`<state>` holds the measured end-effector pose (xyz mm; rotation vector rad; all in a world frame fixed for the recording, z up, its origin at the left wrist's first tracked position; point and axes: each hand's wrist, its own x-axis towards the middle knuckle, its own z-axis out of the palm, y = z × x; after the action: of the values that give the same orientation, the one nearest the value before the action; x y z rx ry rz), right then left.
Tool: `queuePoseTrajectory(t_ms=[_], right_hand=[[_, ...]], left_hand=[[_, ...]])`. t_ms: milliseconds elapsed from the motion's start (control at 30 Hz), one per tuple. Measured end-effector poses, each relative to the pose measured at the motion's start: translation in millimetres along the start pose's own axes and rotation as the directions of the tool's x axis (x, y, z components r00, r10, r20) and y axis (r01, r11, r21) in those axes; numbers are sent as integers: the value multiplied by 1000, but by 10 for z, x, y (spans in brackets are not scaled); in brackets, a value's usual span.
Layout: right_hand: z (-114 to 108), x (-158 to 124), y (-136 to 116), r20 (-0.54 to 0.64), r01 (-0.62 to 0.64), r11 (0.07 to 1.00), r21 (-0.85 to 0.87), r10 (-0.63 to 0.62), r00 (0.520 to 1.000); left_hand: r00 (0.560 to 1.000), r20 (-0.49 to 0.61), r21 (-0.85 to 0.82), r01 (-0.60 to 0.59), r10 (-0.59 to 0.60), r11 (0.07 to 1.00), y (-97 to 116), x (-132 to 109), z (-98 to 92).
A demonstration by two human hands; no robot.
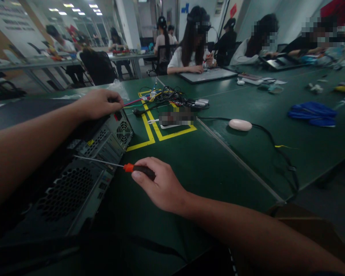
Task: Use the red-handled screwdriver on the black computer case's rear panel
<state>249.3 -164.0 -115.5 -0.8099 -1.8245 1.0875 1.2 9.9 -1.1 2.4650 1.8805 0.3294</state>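
Observation:
A desktop computer case lies on its side at the left, its back panel with vents and ports turned towards me. My left hand rests on the case's far upper corner, fingers curled over the edge near the small fan grille. In my right hand is a screwdriver with a black and orange handle. Its long thin shaft points left across the back panel. The tip is at the panel above the large honeycomb vent; whether it sits in a screw is too small to tell.
Beyond the case lies a tangle of cables by yellow tape marks. A pale oval object, a black cord and blue cloth are to the right. Several people sit at tables further back, one at a flat panel.

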Motion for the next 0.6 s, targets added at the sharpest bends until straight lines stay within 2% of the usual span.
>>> queuePoseTrajectory(t_ms=[133, 333, 600], right_hand=[[9, -5, 11, 16, 30, 1000, -8, -30, 999], [-2, -26, -31, 37, -37, 999, 17, 36, 999], [-17, -9, -23, 40, -17, 999, 28, 16, 999]], left_hand=[[1000, -5, 15, -6, 6, 1000, 7, -4, 0], [1000, -6, 15, -13, 13, 1000, 11, -7, 3], [1000, 5, 21, 5, -5, 1000, 3, 1, 7]])
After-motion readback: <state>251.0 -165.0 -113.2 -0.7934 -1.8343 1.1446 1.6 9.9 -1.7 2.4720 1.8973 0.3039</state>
